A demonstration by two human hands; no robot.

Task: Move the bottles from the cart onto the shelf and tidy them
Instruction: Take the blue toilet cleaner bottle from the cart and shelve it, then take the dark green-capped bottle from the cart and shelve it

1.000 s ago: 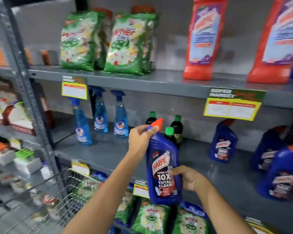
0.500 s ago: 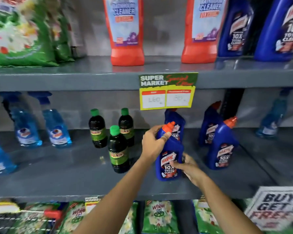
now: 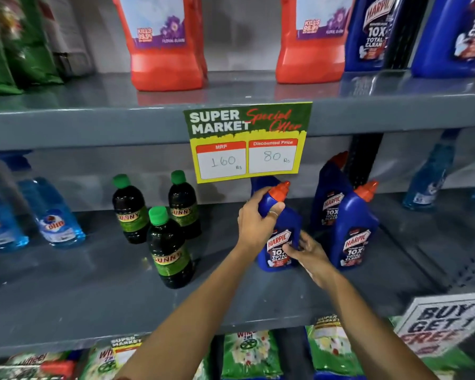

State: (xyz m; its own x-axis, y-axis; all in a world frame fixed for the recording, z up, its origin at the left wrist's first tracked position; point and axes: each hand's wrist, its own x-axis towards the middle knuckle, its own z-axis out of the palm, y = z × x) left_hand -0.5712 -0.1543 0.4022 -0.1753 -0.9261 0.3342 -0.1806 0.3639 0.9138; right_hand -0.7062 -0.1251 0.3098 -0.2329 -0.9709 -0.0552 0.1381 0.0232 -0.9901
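A blue Harpic bottle [image 3: 281, 242] with an orange cap stands upright on the grey middle shelf [image 3: 93, 292]. My left hand [image 3: 255, 218] grips its neck just under the cap. My right hand [image 3: 307, 252] touches its lower body on the right side, fingers curled against the label. Two more blue Harpic bottles [image 3: 353, 234] stand close to its right, one behind the other. Another blue bottle is partly hidden behind the held one and the price tag. The cart is out of view.
Three dark Sunny bottles [image 3: 170, 248] with green caps stand left of my hands. Blue spray bottles [image 3: 56, 220] stand at the far left and far right. A yellow price tag [image 3: 247, 144] hangs from the upper shelf, which holds orange and blue bottles. Green packets fill the shelf below.
The view has moved closer to the shelf. The Harpic bottle, carried in the air a second ago, now stands on the middle shelf beside the other Harpic bottles, both hands still on it.
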